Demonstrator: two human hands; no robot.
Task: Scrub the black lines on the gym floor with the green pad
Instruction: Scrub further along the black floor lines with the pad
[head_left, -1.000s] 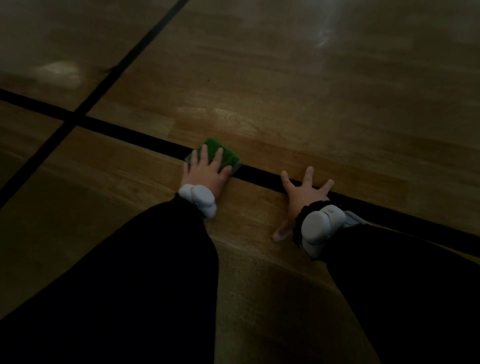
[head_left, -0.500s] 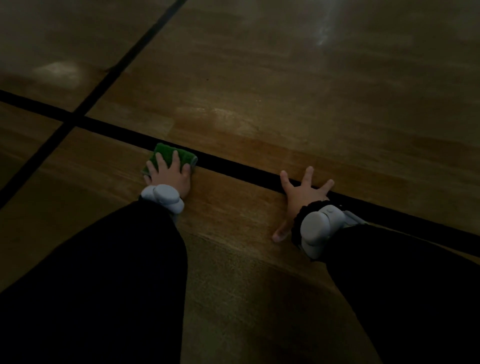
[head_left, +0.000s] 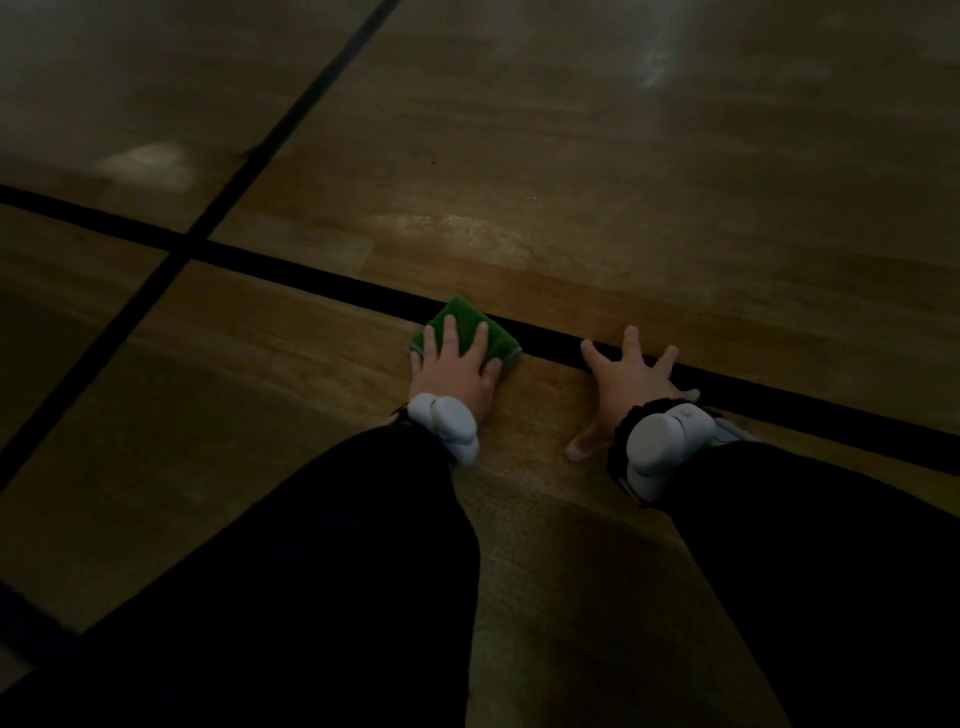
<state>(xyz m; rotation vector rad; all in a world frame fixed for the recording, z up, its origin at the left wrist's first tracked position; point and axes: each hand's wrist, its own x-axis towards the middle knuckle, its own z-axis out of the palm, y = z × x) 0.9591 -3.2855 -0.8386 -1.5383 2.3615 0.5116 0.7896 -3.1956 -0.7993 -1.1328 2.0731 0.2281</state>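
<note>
The green pad (head_left: 464, 334) has swept back to the right along the black line (head_left: 322, 283) since half a second ago, when I had it farther left; it now lies over the near edge of that line, close to my right hand. My left hand (head_left: 454, 371) presses flat on top of the pad, fingers straight and spread, thumb at its right edge, nothing curled round it. My right hand (head_left: 631, 376) has not shifted: it is splayed wide on the wooden gym floor (head_left: 571, 182), fingertips reaching onto the same line, holding nothing, propping me up. White wrist devices (head_left: 447, 423) sit on both black sleeves. How far along I am is hard to judge in this dim light: I cannot tell scrubbed from unscrubbed line. The crossing line (head_left: 171, 260) to the far left looks untouched, and the long stretch running right past my right hand is, I judge, yet to be done.
</note>
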